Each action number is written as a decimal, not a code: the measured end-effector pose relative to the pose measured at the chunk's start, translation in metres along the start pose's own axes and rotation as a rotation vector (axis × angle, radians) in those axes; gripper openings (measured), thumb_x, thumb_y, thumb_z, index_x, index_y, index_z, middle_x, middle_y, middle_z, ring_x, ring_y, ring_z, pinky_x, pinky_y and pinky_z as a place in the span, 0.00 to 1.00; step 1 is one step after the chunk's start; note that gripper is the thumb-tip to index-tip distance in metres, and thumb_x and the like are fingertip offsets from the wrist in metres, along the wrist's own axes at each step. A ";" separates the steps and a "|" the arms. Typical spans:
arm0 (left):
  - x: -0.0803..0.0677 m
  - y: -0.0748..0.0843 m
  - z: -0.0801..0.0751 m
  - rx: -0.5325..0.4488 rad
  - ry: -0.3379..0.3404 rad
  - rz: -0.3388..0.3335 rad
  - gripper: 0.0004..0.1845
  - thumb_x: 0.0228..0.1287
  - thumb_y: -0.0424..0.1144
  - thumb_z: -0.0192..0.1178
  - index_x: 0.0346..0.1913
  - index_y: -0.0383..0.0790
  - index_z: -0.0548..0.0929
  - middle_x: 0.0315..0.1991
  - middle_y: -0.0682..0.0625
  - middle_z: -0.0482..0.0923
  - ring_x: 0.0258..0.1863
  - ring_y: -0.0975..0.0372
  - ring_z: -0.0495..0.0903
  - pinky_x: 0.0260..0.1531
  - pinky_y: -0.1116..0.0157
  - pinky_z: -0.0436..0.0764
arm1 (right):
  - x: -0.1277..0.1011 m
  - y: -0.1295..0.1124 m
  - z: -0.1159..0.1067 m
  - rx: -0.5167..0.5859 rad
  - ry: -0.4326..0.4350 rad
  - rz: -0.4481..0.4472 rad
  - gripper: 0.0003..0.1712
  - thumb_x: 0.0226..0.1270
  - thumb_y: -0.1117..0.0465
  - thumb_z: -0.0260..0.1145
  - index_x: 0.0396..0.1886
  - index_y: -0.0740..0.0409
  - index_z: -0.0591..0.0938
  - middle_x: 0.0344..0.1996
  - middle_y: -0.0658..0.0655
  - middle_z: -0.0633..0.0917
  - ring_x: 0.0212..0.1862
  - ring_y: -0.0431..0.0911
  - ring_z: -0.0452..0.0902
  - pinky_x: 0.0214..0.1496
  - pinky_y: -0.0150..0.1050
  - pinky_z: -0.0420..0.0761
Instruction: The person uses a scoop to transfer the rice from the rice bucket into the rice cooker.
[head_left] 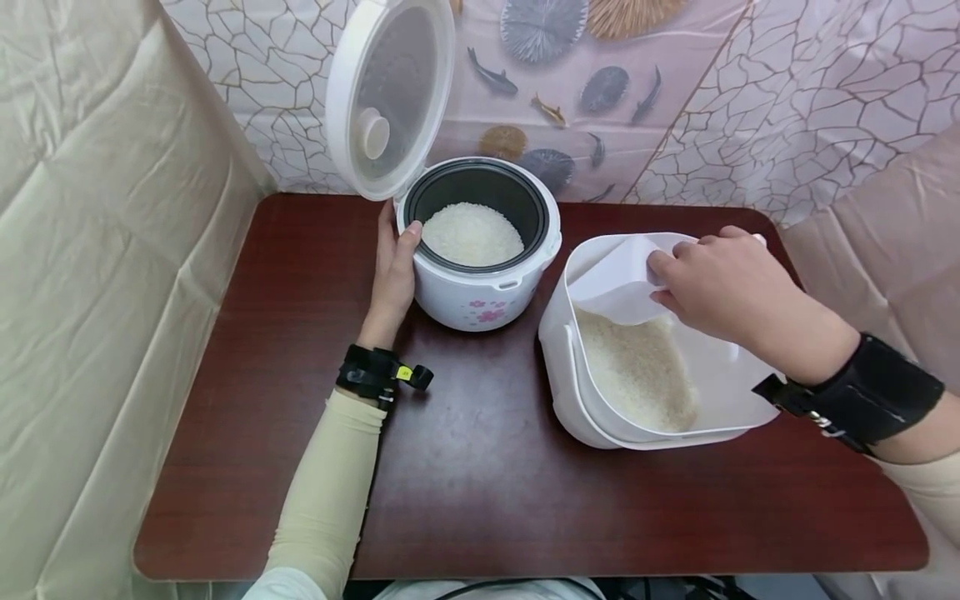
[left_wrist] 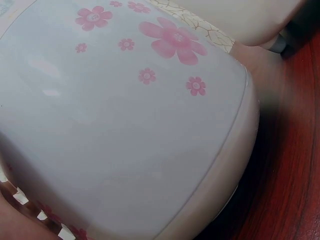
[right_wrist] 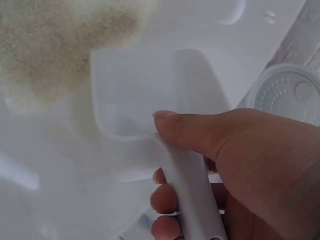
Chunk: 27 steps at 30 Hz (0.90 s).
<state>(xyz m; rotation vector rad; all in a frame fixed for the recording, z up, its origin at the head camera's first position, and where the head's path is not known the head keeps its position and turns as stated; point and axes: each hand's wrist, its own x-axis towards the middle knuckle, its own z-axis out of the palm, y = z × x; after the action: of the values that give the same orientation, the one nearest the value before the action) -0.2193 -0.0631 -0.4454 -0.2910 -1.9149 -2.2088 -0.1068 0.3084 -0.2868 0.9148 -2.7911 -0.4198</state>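
A white rice cooker [head_left: 483, 296] with pink flowers [left_wrist: 172, 40] stands at the back of the table, lid [head_left: 390, 92] up, white rice [head_left: 472, 233] in its dark pot. My left hand [head_left: 393, 267] holds the cooker's left side, thumb on the rim. To the right sits a white rice bin [head_left: 600, 417] holding raw rice [head_left: 637, 371]. My right hand [head_left: 723, 283] grips the handle of a translucent white scoop [head_left: 618, 279] [right_wrist: 145, 95] above that rice [right_wrist: 65, 45]; thumb on top, fingers [right_wrist: 165, 200] curled under the handle.
A dark red wooden table [head_left: 480, 492] carries everything; its front edge is near me. Cream sheeting [head_left: 97, 275] closes the left side and a patterned sheet [head_left: 787, 92] the back. Black wrist straps sit on both arms.
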 end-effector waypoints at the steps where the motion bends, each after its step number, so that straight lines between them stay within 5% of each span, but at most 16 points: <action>1: 0.000 -0.001 0.000 -0.002 -0.001 0.002 0.48 0.68 0.56 0.53 0.86 0.42 0.49 0.83 0.48 0.55 0.78 0.61 0.60 0.77 0.62 0.56 | 0.000 0.000 0.003 -0.004 -0.005 -0.007 0.17 0.56 0.59 0.82 0.29 0.56 0.78 0.19 0.56 0.78 0.23 0.57 0.78 0.30 0.54 0.70; 11: 0.000 -0.001 0.000 0.007 0.004 0.008 0.48 0.69 0.57 0.53 0.85 0.41 0.50 0.82 0.50 0.57 0.77 0.62 0.61 0.76 0.63 0.58 | 0.001 -0.004 0.028 -0.028 0.031 -0.029 0.21 0.52 0.60 0.84 0.30 0.59 0.76 0.19 0.61 0.78 0.24 0.61 0.79 0.30 0.54 0.72; 21: -0.002 0.001 0.000 0.026 0.015 -0.008 0.48 0.68 0.58 0.52 0.85 0.42 0.49 0.82 0.50 0.55 0.78 0.62 0.60 0.76 0.62 0.58 | 0.001 -0.011 0.027 -0.036 0.043 0.014 0.22 0.50 0.63 0.84 0.28 0.59 0.75 0.18 0.61 0.78 0.23 0.61 0.78 0.30 0.52 0.70; 27: -0.002 0.001 0.003 0.025 0.008 -0.004 0.48 0.69 0.57 0.52 0.85 0.43 0.49 0.82 0.50 0.55 0.78 0.62 0.60 0.76 0.62 0.58 | -0.004 -0.015 0.024 -0.090 0.062 0.028 0.18 0.54 0.76 0.69 0.18 0.58 0.70 0.10 0.58 0.69 0.16 0.57 0.71 0.26 0.49 0.68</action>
<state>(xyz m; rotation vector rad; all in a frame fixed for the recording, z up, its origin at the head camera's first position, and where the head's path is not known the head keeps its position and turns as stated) -0.2171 -0.0606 -0.4451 -0.2749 -1.9390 -2.1836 -0.1010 0.3044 -0.3151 0.8534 -2.7018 -0.4999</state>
